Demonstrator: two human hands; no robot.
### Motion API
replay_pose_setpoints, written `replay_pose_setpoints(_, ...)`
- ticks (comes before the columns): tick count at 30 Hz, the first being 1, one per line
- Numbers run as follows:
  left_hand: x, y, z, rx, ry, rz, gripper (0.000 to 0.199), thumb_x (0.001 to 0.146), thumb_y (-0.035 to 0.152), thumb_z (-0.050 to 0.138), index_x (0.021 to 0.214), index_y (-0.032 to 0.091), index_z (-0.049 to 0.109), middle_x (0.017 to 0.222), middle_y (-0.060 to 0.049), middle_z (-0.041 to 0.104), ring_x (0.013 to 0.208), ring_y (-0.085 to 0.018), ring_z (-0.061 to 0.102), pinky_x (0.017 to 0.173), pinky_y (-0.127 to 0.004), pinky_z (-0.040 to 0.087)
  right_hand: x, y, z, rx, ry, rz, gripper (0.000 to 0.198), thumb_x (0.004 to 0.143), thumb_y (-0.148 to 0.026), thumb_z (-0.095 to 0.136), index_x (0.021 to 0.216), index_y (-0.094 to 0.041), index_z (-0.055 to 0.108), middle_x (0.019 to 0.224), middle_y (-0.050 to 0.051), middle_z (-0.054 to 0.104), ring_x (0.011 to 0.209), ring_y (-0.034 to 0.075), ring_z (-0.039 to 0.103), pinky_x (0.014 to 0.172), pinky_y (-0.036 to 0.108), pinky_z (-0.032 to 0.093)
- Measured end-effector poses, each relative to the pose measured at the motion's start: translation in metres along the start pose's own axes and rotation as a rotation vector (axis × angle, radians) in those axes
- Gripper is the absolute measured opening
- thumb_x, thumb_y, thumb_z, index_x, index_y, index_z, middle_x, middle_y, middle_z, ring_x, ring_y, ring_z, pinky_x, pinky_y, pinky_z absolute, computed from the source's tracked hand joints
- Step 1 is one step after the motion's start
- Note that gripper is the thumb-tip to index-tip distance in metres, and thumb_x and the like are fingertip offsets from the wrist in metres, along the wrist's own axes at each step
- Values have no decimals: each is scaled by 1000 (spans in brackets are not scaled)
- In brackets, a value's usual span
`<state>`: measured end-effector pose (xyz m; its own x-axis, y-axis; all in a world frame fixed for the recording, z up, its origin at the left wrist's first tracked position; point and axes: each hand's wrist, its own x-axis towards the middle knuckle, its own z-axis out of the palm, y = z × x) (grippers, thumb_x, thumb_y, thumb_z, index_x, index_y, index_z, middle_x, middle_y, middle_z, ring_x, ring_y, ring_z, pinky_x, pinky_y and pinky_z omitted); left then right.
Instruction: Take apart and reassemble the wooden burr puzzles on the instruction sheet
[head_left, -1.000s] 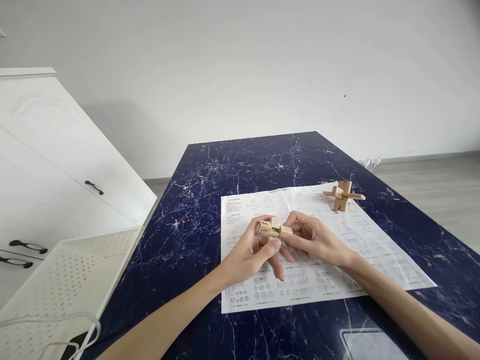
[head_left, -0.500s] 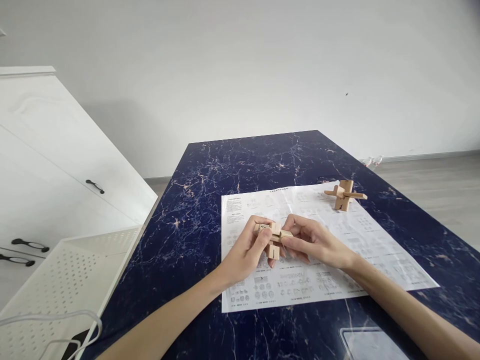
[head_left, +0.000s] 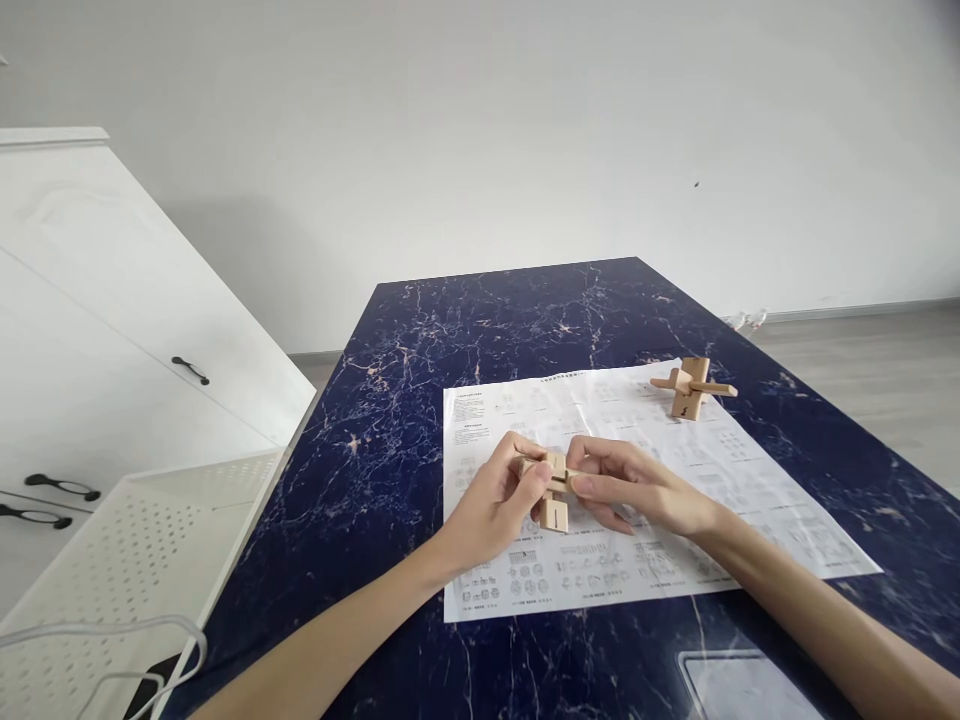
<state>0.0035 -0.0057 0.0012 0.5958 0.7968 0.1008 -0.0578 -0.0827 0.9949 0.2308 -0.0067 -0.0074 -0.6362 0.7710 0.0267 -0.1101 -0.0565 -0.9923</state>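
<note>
Between my hands is a wooden interlocking puzzle [head_left: 555, 514] of pale blocks crossing one another, held above the printed sheet. My left hand [head_left: 491, 505] grips its left side, thumb pressed on the front. The thumb and fingers of my right hand [head_left: 637, 487] pinch a block at its right end. One block with a dark mark sticks out below; the inner joints are hidden by my fingers. Farther right, a second wooden puzzle [head_left: 691, 388], built of crossed pieces, rests at the sheet's upper right edge.
The creased instruction sheet [head_left: 510, 590] lies on the dark blue marbled table [head_left: 465, 330]. A white cabinet [head_left: 135, 290] stands at left above a white perforated surface [head_left: 135, 530] with a white cable [head_left: 112, 628]. A clear-edged rectangular item [head_left: 742, 685] lies at the table's near edge.
The puzzle in my hands has shifted slightly right and tilted, its lower block moving right and down. My right fingers underneath have moved away from the lower block. The other puzzle stays put.
</note>
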Motion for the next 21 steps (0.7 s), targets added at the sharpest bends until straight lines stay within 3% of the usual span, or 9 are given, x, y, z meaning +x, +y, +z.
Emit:
replay_pose_setpoints(7, -1, -2, -1, 26, 20, -5, 35, 106, 56, 54, 102, 21, 49, 73, 7, 46, 57, -9, 37, 55, -24, 33, -1, 8, -5, 136, -66, 66, 23, 106, -38, 65, 93, -21, 57, 58, -10, 48, 39, 6, 40, 42, 21, 28)
replay_pose_setpoints(11, -2, -3, -3, 53, 16, -5, 33, 107, 54, 53, 104, 21, 50, 74, 6, 47, 58, -9, 38, 56, -24, 33, -1, 8, -5, 157, -81, 89, 26, 105, -40, 66, 90, -21, 57, 57, -10, 47, 38, 5, 40, 41, 20, 28)
replay_pose_setpoints(14, -2, -3, -3, -11, -39, -29, 36, 106, 55, 55, 114, 20, 52, 84, 2, 53, 67, -11, 48, 64, -26, 43, 1, 5, -3, 175, -47, 97, 30, 105, -43, 65, 88, -21, 56, 57, -10, 49, 38, 5, 39, 41, 21, 28)
replay_pose_setpoints(16, -2, -3, -3, -50, -67, -42, 46, 98, 55, 68, 123, 21, 52, 98, -2, 57, 81, -14, 57, 76, -31, 50, 3, 4, -2, 214, -20, 108, 32, 105, -44, 65, 86, -21, 54, 58, -9, 50, 38, 5, 38, 41, 21, 28)
replay_pose_setpoints(19, -2, -1, -1, -15, -46, -81, 62, 84, 45, 87, 129, 24, 51, 115, -7, 58, 100, -20, 61, 90, -37, 51, 4, 3, -2, 247, -8, 122, 32, 105, -43, 66, 86, -20, 55, 59, -8, 53, 39, 6, 41, 43, 22, 30)
replay_pose_setpoints(21, -2, 1, 0, 18, -28, -99, 61, 82, 39, 90, 128, 25, 52, 119, -7, 58, 103, -21, 61, 91, -38, 51, 4, 3, -3, 251, -14, 129, 31, 105, -43, 66, 86, -20, 56, 60, -7, 54, 40, 7, 45, 45, 23, 33)
